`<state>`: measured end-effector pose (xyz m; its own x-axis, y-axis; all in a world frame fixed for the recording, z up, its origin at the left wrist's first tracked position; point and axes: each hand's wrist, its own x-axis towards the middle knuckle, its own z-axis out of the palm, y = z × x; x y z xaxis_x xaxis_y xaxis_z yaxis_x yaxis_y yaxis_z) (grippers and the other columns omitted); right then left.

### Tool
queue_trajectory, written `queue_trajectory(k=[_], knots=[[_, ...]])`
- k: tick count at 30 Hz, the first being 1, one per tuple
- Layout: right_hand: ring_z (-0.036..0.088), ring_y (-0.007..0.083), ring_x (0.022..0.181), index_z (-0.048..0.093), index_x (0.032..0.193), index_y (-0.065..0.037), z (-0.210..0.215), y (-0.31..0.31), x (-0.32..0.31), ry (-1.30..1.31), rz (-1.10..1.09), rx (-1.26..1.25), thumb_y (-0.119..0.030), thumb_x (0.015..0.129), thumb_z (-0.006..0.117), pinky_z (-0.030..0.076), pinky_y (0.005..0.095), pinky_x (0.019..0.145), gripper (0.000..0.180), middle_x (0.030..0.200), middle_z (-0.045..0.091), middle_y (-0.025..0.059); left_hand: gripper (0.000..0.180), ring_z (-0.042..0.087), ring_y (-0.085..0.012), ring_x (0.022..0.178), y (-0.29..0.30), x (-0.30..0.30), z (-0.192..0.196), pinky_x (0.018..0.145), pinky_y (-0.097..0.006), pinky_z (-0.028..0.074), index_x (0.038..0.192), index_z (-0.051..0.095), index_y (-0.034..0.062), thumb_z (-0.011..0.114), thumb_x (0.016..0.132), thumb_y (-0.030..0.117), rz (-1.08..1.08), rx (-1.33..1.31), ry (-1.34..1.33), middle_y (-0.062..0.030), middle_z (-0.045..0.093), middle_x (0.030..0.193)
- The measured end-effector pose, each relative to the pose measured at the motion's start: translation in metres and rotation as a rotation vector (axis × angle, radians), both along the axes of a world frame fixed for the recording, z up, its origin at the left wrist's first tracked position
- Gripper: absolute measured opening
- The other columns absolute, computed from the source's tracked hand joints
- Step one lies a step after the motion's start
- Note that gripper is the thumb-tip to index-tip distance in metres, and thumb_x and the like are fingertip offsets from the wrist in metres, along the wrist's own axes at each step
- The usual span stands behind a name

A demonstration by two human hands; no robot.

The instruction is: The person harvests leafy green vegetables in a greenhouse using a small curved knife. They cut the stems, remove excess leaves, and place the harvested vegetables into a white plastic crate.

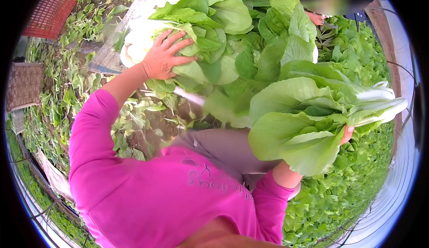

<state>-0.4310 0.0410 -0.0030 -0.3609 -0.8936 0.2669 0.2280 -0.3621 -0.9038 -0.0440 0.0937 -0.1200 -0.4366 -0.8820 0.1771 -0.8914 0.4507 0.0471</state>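
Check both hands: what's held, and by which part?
Right hand holds a leafy green bunch from under, near the white stalks. Left hand lies flat on the piled greens, fingers spread, not gripping.

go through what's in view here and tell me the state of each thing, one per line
left hand: open, palm flat on the piled greens
right hand: mostly hidden, gripping a leafy bunch from below
piled greens: cut, heaped together
leafy bunch: held up, white stalks pointing right
red crate: tilted on the ground
growing plants: still rooted in the bed
trimmed leaves: scattered loose on soil
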Motion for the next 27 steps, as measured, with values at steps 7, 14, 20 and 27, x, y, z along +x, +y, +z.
queue_trajectory(k=[7,14,20,27], knots=[[0.05,0.0261,0.11,0.045,0.127,-0.008,-0.002,0.003,0.003,-0.044,0.003,0.036,-0.04,0.081,0.054,0.045,0.0404,0.09,0.057,0.123,0.049,0.0128,0.065,0.023,-0.0319,0.135,0.016,0.012,0.054,0.111,-0.052,0.009,0.125,0.054,0.0255,0.06,0.071,0.06,-0.046,0.247,0.188,-0.0085,0.031,0.145],[0.05,0.0258,0.11,0.045,0.127,-0.007,-0.003,0.004,0.004,-0.06,-0.029,0.07,-0.04,0.079,0.055,0.044,0.0399,0.091,0.059,0.123,0.049,0.0124,0.033,0.059,-0.0238,0.1,-0.017,0.036,0.102,0.089,-0.035,0.044,0.086,0.067,0.0036,0.057,0.087,0.035,0.08,0.007,0.881,-0.011,0.059,0.117],[0.05,0.0254,0.109,0.045,0.127,-0.006,0.003,0.005,0.001,-0.072,-0.066,0.113,-0.041,0.078,0.056,0.044,0.0395,0.091,0.061,0.122,0.049,0.012,0.047,0.055,-0.0221,0.103,-0.168,0.029,0.1,0.088,-0.032,0.044,0.122,0.05,0.0002,0.057,0.083,0.027,0.337,-0.038,1.066,-0.0172,0.057,0.115],[0.052,0.025,0.106,0.045,0.126,-0.005,0.004,0.008,-0.012,-0.056,-0.006,0.134,-0.041,0.079,0.055,0.045,0.0391,0.09,0.06,0.12,0.051,0.0128,0.067,0.03,-0.0263,0.133,-0.251,0.036,0.033,0.11,-0.036,0.021,0.14,0.034,0.0193,0.027,0.089,0.063,0.311,0.267,0.511,-0.0096,0.034,0.143]])
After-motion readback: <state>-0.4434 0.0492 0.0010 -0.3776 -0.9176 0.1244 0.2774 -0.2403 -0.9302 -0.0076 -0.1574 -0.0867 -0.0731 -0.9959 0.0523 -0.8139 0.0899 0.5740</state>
